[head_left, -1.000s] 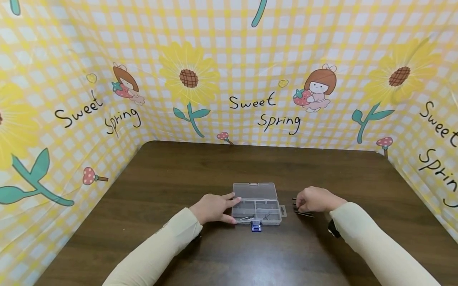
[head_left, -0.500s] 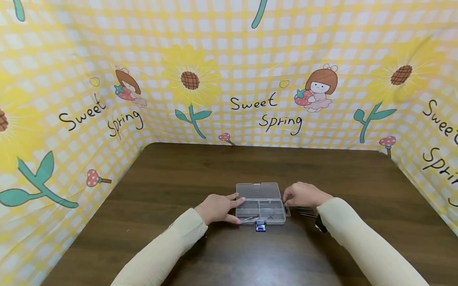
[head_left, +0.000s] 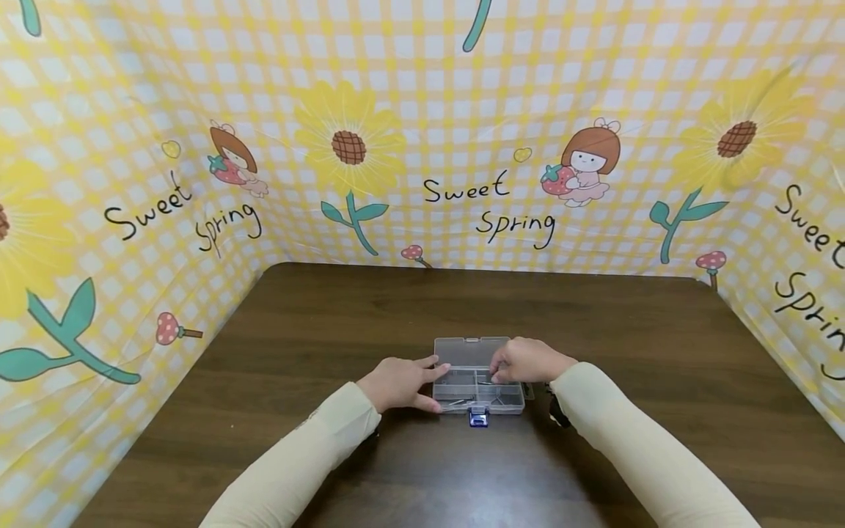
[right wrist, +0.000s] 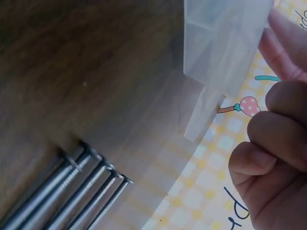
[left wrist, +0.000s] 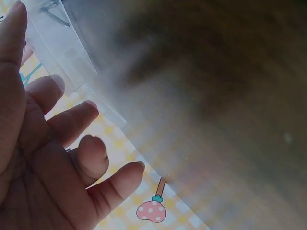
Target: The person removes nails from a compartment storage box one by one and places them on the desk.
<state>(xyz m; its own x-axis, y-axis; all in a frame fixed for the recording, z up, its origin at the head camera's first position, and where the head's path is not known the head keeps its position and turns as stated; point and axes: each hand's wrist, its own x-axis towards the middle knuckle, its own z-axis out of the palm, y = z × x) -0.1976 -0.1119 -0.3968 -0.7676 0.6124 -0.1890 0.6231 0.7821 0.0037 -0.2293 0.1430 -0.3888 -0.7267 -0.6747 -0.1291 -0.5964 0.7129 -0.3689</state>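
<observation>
The left hand [head_left: 398, 383], fingers spread and gripping nothing, touches the left edge of the clear box [head_left: 455, 380], which sits on the brown table [head_left: 356, 308] with its lid [head_left: 464, 352] open toward the far side. The right hand [head_left: 533, 361], fingers curled, is at the far right compartment; whether it holds anything cannot be told. Nails [right wrist: 79, 194] lie right of the box.

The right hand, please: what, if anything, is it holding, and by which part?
It cannot be told: the right hand is over the box, grip unclear.
</observation>
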